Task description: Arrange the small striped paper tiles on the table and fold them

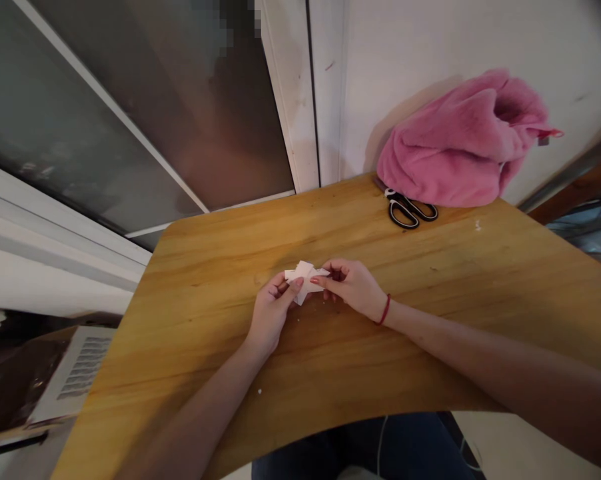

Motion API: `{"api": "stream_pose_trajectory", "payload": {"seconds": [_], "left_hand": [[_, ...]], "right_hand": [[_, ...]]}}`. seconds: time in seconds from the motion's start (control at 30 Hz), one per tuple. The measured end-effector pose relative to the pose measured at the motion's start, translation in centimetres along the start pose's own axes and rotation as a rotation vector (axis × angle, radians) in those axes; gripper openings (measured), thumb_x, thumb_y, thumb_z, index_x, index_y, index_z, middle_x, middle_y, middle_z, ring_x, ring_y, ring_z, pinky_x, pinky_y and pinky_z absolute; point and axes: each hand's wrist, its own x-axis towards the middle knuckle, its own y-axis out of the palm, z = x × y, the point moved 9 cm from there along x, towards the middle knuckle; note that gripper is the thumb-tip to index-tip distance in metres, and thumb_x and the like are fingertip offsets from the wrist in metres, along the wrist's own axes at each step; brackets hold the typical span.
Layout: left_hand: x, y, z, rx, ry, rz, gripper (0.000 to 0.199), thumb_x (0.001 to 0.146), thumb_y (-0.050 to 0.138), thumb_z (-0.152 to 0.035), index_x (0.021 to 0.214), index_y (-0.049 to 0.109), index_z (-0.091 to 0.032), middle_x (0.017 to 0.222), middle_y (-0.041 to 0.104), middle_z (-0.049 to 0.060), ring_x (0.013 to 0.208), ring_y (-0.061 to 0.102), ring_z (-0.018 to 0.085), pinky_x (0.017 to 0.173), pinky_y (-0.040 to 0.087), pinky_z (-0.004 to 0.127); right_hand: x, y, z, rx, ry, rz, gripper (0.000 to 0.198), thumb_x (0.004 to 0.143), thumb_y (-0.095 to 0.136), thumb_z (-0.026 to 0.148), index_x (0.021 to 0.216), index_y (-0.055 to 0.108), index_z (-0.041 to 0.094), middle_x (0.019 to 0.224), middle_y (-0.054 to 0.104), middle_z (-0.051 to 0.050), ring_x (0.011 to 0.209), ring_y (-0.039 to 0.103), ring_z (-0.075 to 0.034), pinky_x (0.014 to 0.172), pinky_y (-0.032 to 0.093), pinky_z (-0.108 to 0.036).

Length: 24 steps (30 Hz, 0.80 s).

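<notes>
A small folded piece of white paper (305, 272), with several points sticking out, is held just above the middle of the wooden table. My left hand (273, 307) pinches its left side, thumb on top and fingers underneath. From the right, my right hand (353, 287) grips the paper between thumb and fingers, with a red string round the wrist. Both thumbs press near the paper's centre. The fingers below the paper are partly hidden.
Black-handled scissors (411, 210) lie at the back of the wooden table (205, 347), partly under a pink plush bag (455, 147) leaning on the wall. Tiny white scraps (478, 225) lie on the tabletop. A cardboard box (75, 373) stands at lower left.
</notes>
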Motion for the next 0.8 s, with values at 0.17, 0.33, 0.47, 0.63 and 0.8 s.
{"api": "stream_pose_trajectory", "payload": {"seconds": [0.17, 0.33, 0.47, 0.63, 0.8], "left_hand": [[0.0, -0.3, 0.0, 0.010, -0.009, -0.018, 0.025, 0.074, 0.066, -0.030, 0.095, 0.064, -0.017, 0.090, 0.069, 0.004, 0.074, 0.062, 0.012, 0.070, 0.051, 0.024], [0.0, -0.6, -0.1, 0.005, -0.009, -0.058, 0.023, 0.073, 0.067, -0.029, 0.092, 0.065, -0.017, 0.088, 0.069, 0.004, 0.074, 0.062, 0.013, 0.072, 0.051, 0.027], [-0.1, -0.6, -0.3, 0.008, 0.011, -0.081, 0.020, 0.072, 0.068, -0.029, 0.087, 0.065, -0.016, 0.087, 0.070, 0.004, 0.072, 0.062, 0.013, 0.072, 0.052, 0.028], [0.0, -1.2, -0.4, -0.003, 0.025, -0.106, 0.022, 0.072, 0.068, -0.030, 0.089, 0.065, -0.016, 0.087, 0.070, 0.004, 0.076, 0.063, 0.014, 0.072, 0.051, 0.028], [0.3, -2.4, -0.7, -0.022, 0.040, -0.148, 0.026, 0.071, 0.069, -0.029, 0.094, 0.065, -0.016, 0.091, 0.069, 0.004, 0.080, 0.063, 0.014, 0.071, 0.051, 0.026]], "right_hand": [[0.0, 0.3, 0.2, 0.047, 0.007, 0.064, 0.027, 0.078, 0.058, 0.042, 0.072, 0.059, 0.016, 0.051, 0.060, 0.001, 0.043, 0.051, -0.007, 0.037, 0.034, -0.017], [-0.1, 0.0, -0.1, 0.000, 0.001, 0.031, 0.026, 0.079, 0.058, 0.041, 0.073, 0.062, 0.016, 0.050, 0.059, 0.001, 0.042, 0.050, -0.007, 0.036, 0.033, -0.016], [-0.2, -0.1, -0.2, 0.019, 0.018, -0.009, 0.028, 0.078, 0.058, 0.042, 0.069, 0.062, 0.016, 0.048, 0.058, 0.001, 0.041, 0.050, -0.007, 0.035, 0.034, -0.016], [0.1, -0.7, -0.7, 0.056, 0.048, -0.074, 0.026, 0.076, 0.060, 0.040, 0.071, 0.063, 0.015, 0.046, 0.057, 0.001, 0.037, 0.048, -0.007, 0.033, 0.033, -0.017], [0.7, -2.2, -0.9, 0.176, 0.034, -0.147, 0.023, 0.073, 0.064, 0.037, 0.070, 0.059, 0.015, 0.046, 0.055, 0.003, 0.040, 0.050, -0.008, 0.039, 0.040, -0.019]]}}
